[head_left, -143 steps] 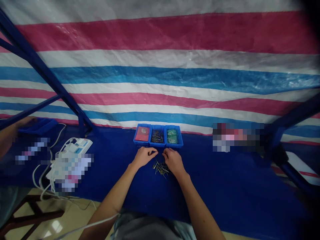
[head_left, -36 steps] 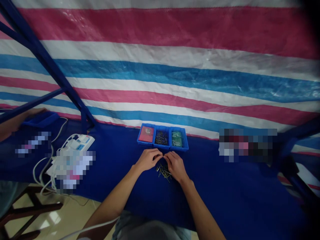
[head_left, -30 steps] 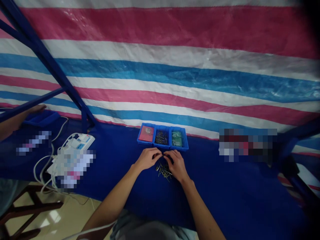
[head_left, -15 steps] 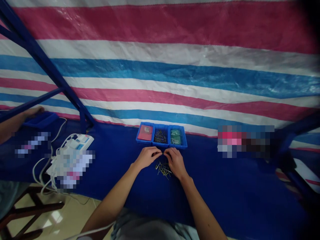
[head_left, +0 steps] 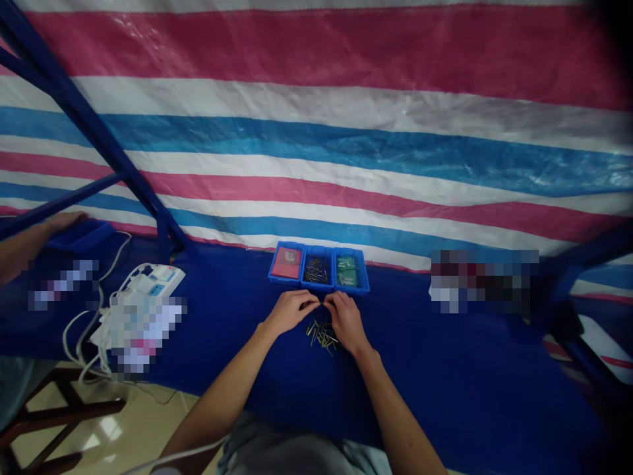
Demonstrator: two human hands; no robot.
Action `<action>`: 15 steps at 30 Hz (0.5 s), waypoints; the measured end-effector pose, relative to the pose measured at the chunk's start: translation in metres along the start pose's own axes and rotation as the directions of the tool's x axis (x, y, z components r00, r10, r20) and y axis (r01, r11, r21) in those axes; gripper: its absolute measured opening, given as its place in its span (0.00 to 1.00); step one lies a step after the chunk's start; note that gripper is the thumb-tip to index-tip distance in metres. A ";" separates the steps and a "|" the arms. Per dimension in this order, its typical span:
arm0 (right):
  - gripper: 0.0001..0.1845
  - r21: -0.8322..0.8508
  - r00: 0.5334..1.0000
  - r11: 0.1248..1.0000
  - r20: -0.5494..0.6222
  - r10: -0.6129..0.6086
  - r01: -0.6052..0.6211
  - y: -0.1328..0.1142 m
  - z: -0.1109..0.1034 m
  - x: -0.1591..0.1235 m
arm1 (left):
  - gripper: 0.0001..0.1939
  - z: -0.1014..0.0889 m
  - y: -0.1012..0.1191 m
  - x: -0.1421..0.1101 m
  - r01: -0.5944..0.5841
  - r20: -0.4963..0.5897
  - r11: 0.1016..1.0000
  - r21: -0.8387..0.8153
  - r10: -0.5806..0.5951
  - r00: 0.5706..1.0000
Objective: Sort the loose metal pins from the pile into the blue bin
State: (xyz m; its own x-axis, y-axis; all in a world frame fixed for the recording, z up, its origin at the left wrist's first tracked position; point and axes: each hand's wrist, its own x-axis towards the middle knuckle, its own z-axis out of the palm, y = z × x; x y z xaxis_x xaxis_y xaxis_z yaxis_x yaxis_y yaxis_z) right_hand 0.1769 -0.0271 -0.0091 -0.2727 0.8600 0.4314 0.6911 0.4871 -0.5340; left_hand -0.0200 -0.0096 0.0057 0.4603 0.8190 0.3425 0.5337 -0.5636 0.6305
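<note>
My left hand (head_left: 289,310) and my right hand (head_left: 346,320) rest on the blue table cloth (head_left: 445,369), fingertips pinched together and almost touching each other. Whatever they pinch is too small to make out. A small heap of thin metal pins (head_left: 322,334) lies on the cloth just below and between the hands. Behind the hands stand three small blue bins in a row: the left bin (head_left: 285,262) holds something red, the middle bin (head_left: 317,270) holds dark pins, the right bin (head_left: 351,271) holds green parts.
A white power strip with cables (head_left: 151,284) lies at the left. Another person's hand (head_left: 62,221) rests on a blue tray (head_left: 82,236) at the far left. Blue frame bars (head_left: 99,142) rise at left; a striped tarp (head_left: 346,132) hangs behind. A chair (head_left: 54,415) stands lower left.
Both hands stay pinched together over the pin heap, with only small shifts of the fingers. The view has drifted slightly.
</note>
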 end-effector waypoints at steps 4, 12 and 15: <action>0.09 -0.016 1.000 1.000 0.021 0.006 -0.006 0.001 0.002 0.000 | 0.12 0.000 0.000 0.000 -0.002 -0.006 1.000 -0.004 0.002 1.000; 0.11 -0.023 1.000 1.000 0.023 0.006 -0.006 0.002 0.002 0.000 | 0.12 -0.001 0.002 0.001 0.005 -0.003 1.000 -0.022 -0.006 1.000; 0.14 -0.007 1.000 1.000 0.025 0.006 -0.006 0.002 0.001 0.000 | 0.11 -0.002 0.002 0.001 0.010 0.001 1.000 -0.030 -0.010 1.000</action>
State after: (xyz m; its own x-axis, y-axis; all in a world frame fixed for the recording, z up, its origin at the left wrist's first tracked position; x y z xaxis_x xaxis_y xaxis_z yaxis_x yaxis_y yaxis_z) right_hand 0.1777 -0.0259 -0.0107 -0.2850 0.8664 0.4101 0.6971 0.4810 -0.5317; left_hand -0.0197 -0.0101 0.0086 0.4558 0.8246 0.3351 0.5171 -0.5517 0.6544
